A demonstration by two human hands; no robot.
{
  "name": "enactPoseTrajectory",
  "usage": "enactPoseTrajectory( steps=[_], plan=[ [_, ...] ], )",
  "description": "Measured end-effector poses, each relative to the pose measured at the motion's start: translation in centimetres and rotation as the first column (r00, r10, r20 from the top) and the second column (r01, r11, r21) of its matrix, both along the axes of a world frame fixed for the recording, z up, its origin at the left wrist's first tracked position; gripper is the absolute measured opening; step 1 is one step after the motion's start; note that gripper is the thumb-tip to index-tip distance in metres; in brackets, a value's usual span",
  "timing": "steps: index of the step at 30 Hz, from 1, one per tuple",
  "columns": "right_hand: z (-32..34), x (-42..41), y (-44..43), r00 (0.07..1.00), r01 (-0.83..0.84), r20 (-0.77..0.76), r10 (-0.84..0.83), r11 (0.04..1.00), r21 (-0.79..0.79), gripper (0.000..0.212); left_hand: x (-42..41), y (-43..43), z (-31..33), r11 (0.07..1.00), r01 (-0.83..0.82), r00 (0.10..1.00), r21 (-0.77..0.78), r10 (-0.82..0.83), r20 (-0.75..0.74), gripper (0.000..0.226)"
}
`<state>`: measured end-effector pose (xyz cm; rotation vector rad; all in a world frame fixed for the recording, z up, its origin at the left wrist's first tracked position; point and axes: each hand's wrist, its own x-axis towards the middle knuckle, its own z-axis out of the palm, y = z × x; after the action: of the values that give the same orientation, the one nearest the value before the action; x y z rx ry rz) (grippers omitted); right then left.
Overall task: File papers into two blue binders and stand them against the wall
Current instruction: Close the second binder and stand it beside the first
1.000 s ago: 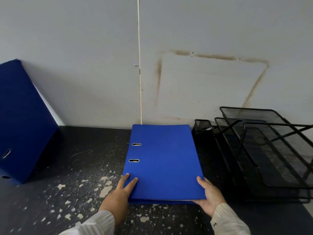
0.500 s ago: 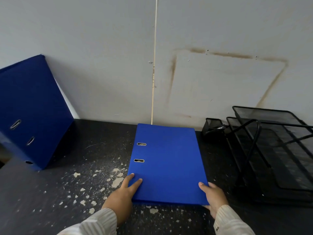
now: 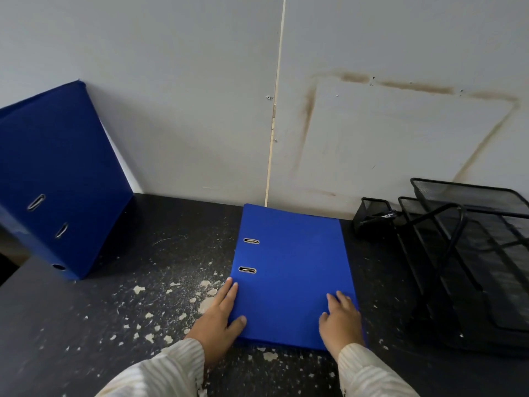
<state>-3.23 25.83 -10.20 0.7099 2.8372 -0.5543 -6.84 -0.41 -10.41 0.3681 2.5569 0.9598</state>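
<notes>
- Since the earlier frame my right hand [image 3: 340, 319] has come off the right edge of the flat binder [image 3: 292, 276] onto its cover.
- flat binder lies mid-frame on the desk [image 3: 114, 310], long axis running away from me, far short edge at the foot of the wall [image 3: 171, 110].
- Both hands are at its near short edge. My left hand [image 3: 220, 313] is at the spine corner, fingers straight and thumb on the cover, and the right lies flat. Neither grasps.
- second binder [image 3: 57, 181] leans on the wall at left of frame, well apart.
- Next, I judge: lift the near end.
</notes>
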Motion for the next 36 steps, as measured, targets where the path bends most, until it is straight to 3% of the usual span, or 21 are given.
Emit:
enactPoseTrajectory(
  steps=[8,13,17,23,29,36],
  plan=[
    [-0.3,-3.0,-4.5,0.981,-0.193,-0.019,0.192,0.975,-0.112,0.049,-4.9,1.9,0.6,0.942,-0.263,0.948,0.208,0.211,0.24,0.063],
    [0.3,-5.9,-6.8,0.968,-0.25,-0.064,0.244,0.959,-0.136,0.049,-8.1,2.9,0.8,0.862,-0.349,0.924,0.368,0.253,0.286,0.041],
    [0.5,-8.6,-8.2,0.955,-0.289,-0.116,0.274,0.945,-0.153,0.048,-11.1,3.5,0.6,0.815,-0.395,0.911,0.425,0.286,0.299,0.037],
    [0.9,-12.5,-9.1,0.937,-0.334,-0.161,0.311,0.931,-0.145,0.048,-15.3,4.2,0.4,0.628,-0.54,0.83,0.561,0.284,0.48,0.032],
    [1.1,-14.7,-9.1,0.938,-0.333,-0.14,0.318,0.937,-0.104,0.052,-17.0,4.9,-0.7,0.476,-0.637,0.766,0.606,0.309,0.564,0.022],
    [1.0,-15.0,-9.2,0.94,-0.331,-0.118,0.32,0.941,-0.078,0.052,-18.0,5.1,-1.5,0.468,-0.672,0.735,0.575,0.325,0.595,0.029]
  ],
)
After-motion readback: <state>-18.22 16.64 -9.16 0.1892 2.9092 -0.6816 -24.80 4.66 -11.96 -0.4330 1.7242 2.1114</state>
